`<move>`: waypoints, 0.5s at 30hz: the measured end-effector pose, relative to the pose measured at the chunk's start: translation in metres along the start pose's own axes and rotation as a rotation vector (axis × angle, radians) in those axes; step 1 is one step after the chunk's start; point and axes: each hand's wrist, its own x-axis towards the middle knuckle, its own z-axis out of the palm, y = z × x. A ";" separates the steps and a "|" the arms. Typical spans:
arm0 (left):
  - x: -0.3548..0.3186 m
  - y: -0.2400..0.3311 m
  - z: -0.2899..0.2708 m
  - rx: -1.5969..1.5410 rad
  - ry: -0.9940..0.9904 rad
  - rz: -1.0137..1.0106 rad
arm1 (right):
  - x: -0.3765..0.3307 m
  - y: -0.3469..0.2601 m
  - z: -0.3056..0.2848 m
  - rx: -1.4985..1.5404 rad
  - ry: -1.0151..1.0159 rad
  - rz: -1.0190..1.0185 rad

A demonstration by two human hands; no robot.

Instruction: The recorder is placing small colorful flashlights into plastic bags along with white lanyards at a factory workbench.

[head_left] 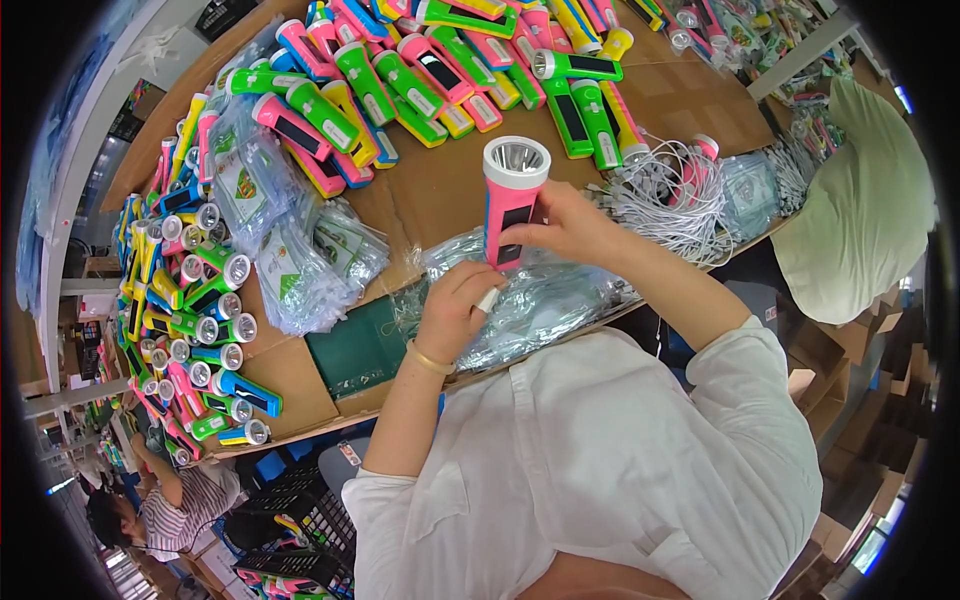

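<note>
Evidently, a lone pink flashlight [507,205] is in hand, upright above clear plastic bags [540,310] on the desk [390,200].
The right hand [570,232] grips it; the left hand [452,312] curls at its base, grip unclear. Many loose flashlights [408,85] remain, finished count unclear.

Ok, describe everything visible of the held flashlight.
The flashlight is roughly upright, lens end up, with a pink body, blue along one side, a dark panel and a white head around a silvery reflector; it looks plastic. The right hand grips its body above clear bags; the left hand is near its base, contact unclear.
</note>
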 end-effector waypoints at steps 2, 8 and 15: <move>-0.005 0.000 0.002 -0.039 0.070 -0.058 | -0.009 0.003 -0.006 0.054 -0.013 0.004; 0.000 0.016 -0.002 -0.024 0.087 -0.038 | -0.020 -0.003 -0.011 -0.194 -0.135 -0.081; 0.011 0.039 -0.028 0.045 0.120 0.014 | -0.030 -0.038 -0.013 -1.080 -0.307 -0.010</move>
